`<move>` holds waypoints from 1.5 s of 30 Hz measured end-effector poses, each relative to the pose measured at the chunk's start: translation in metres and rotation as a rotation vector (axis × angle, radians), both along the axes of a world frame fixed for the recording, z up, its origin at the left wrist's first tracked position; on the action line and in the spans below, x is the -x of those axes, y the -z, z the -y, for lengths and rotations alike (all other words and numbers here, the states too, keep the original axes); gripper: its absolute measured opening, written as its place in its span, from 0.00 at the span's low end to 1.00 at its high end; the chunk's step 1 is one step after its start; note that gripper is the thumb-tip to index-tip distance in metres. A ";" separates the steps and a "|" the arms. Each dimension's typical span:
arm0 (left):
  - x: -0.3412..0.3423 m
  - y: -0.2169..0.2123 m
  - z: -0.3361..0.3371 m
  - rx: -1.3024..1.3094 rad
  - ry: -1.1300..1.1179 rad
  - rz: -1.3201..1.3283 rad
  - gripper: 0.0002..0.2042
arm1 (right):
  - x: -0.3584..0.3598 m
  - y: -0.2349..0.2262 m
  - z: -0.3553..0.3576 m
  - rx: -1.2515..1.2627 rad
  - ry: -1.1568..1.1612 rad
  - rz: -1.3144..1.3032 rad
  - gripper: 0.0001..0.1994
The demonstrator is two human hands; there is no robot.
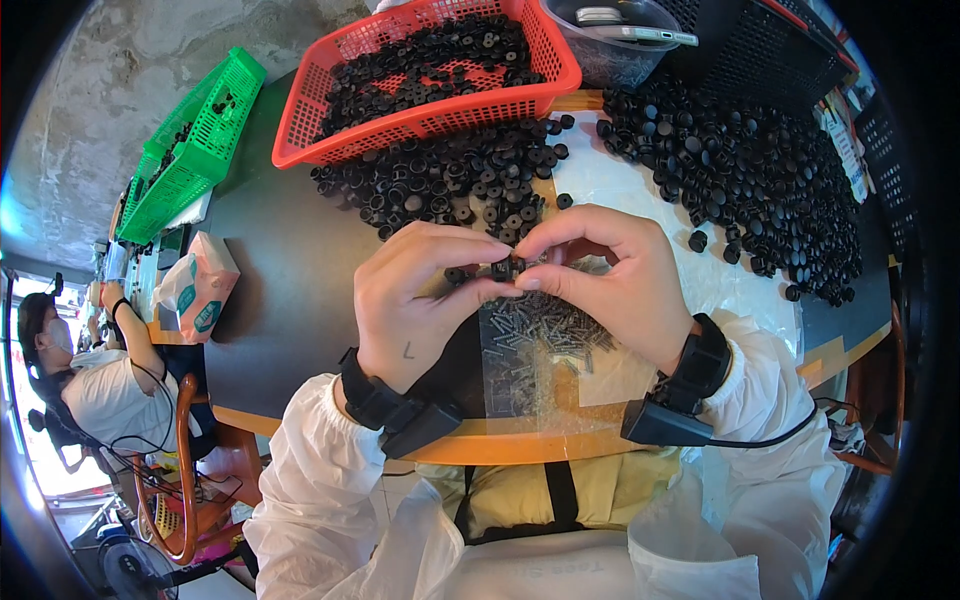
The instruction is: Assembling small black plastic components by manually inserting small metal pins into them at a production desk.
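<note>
My left hand (412, 300) and my right hand (612, 280) meet over the middle of the table, thumbs and forefingers pinched on one small black round plastic part (505, 268). Its finer detail is too small to make out. Just below my fingers lies a pile of small metal springs or screws (545, 330) on a clear plastic sheet; I cannot tell which they are. Beyond my hands spreads a heap of black ring-shaped and disc-shaped plastic parts (430, 180). To the right, a large pile of black round caps (745, 180) rests on white sheeting (640, 200).
A red basket (430, 122) of black parts stands at the back, beside a clear tub (612, 60) with a phone (640, 35) on it. Black crates (760, 50) are back right. Left are a green basket (205, 140), a tissue pack (205, 285) and a seated person (110, 390).
</note>
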State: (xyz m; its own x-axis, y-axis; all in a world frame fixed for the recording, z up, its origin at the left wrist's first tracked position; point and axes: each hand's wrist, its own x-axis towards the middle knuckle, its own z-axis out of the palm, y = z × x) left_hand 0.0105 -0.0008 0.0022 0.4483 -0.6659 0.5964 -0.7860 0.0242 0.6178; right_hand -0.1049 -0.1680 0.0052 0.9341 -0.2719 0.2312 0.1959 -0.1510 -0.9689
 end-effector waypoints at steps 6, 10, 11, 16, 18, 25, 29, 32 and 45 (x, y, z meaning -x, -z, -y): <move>0.001 -0.003 0.001 0.022 0.000 0.047 0.17 | 0.000 0.002 0.000 -0.017 0.017 0.031 0.09; 0.002 -0.003 0.001 0.038 -0.002 -0.015 0.17 | 0.001 0.004 -0.001 -0.150 -0.021 0.015 0.09; 0.002 -0.003 0.000 0.038 -0.002 -0.016 0.17 | 0.001 0.004 -0.001 -0.150 -0.021 0.015 0.09; 0.001 -0.002 -0.001 0.043 0.004 -0.047 0.17 | 0.003 0.000 -0.004 -0.204 -0.014 0.017 0.09; 0.002 -0.003 -0.001 0.036 0.002 -0.049 0.17 | 0.003 0.000 -0.004 -0.180 -0.014 0.029 0.09; 0.003 -0.002 0.000 0.040 -0.006 -0.081 0.17 | 0.003 0.002 -0.002 -0.147 -0.035 0.048 0.09; 0.002 -0.003 -0.001 0.029 -0.002 -0.060 0.17 | 0.004 -0.001 -0.003 -0.156 -0.043 0.055 0.09; 0.002 -0.003 -0.002 0.030 -0.012 -0.060 0.17 | 0.004 -0.002 -0.002 -0.182 -0.068 0.037 0.09; 0.003 -0.006 -0.001 0.001 0.006 0.047 0.19 | 0.005 -0.003 0.003 -0.156 -0.096 -0.023 0.10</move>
